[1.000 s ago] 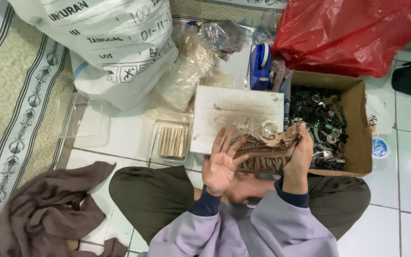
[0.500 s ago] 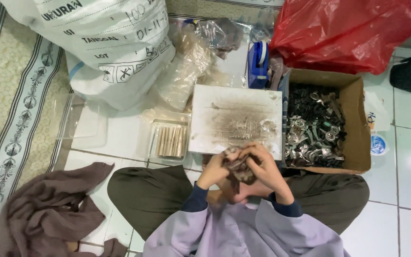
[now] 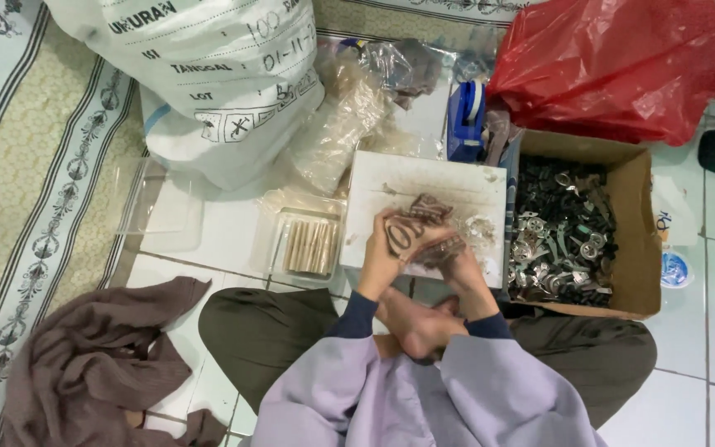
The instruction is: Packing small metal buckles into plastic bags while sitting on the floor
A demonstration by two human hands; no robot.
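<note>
Your left hand and right hand are pressed close together over the near edge of the flat white square board, fingers curled around something small; what it is, you cannot tell from here. Judging by the small silver and black metal parts in the brown cardboard box beside the board's right edge, it is likely light, stiff and sharp-edged, so pinch it by its rim.

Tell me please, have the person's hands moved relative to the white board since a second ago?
Yes. Both hands, left hand and right hand, have moved forward from the board's near edge onto the white board.
</note>
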